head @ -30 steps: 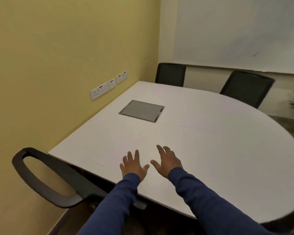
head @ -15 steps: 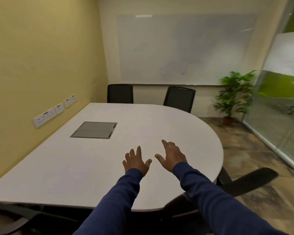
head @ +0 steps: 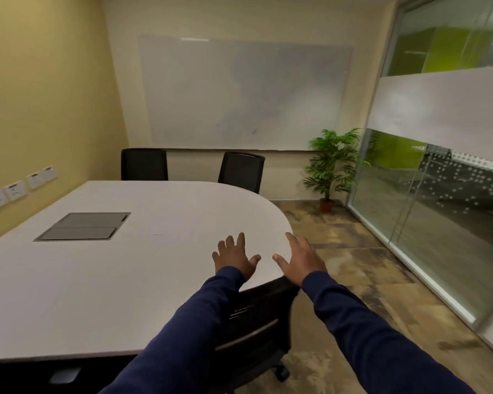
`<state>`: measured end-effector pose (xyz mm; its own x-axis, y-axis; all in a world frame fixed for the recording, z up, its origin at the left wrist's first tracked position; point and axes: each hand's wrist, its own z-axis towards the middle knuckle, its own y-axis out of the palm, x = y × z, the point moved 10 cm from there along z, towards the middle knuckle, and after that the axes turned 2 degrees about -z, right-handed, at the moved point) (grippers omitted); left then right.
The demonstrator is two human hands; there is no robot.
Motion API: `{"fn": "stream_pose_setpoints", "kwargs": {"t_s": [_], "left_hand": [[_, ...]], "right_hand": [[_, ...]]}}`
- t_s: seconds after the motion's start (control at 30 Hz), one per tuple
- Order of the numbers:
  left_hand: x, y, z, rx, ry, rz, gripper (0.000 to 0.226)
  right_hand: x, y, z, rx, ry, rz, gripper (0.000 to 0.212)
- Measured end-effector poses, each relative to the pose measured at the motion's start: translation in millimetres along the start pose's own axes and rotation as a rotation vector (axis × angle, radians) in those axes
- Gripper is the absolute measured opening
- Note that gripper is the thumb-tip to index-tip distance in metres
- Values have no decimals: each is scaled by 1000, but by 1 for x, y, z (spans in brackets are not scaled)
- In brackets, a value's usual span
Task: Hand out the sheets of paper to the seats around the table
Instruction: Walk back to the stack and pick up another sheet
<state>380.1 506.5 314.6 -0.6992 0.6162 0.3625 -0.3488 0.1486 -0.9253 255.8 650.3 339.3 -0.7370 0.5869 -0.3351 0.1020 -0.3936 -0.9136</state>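
A white table (head: 103, 280) with a rounded right end fills the lower left. No sheet of paper is in view. My left hand (head: 235, 258) hovers over the table's rounded end, palm down, fingers spread, holding nothing. My right hand (head: 300, 258) is beside it, past the table's edge and above the floor, also spread and empty. Both arms wear dark blue sleeves. Two black chairs stand at the far side, one chair (head: 144, 164) on the left and another chair (head: 242, 172) on the right. A third black chair (head: 256, 331) is tucked under the near edge below my arms.
A grey cable hatch (head: 83, 226) is set into the tabletop. Wall sockets (head: 15, 190) line the yellow wall on the left. A whiteboard (head: 239, 95) hangs on the far wall. A potted plant (head: 330, 166) stands in the corner by a glass partition (head: 439, 194).
The view has swung to the right, from the table's left corner to its rounded end and the glass wall. Both hands stay spread and empty in front of me.
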Motion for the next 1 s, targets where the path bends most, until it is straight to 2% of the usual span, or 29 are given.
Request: {"fn": "stream_pose_setpoints", "kwargs": {"t_s": [0.2,0.53,0.77,1.0], "left_hand": [[118,37,-4,-17,72,10,79],[272,89,26,-52,193,-17,80],[356,147,99,-90,228,-15,81],[424,204,209,-116,210,-32,81]], "right_hand": [[107,-44,-5,14,44,-2,75],[248,-87,26,63,135,6,75],[342,-93,96,84,173,-2,76],[431,-88,213,58,187,-35,75]]}}
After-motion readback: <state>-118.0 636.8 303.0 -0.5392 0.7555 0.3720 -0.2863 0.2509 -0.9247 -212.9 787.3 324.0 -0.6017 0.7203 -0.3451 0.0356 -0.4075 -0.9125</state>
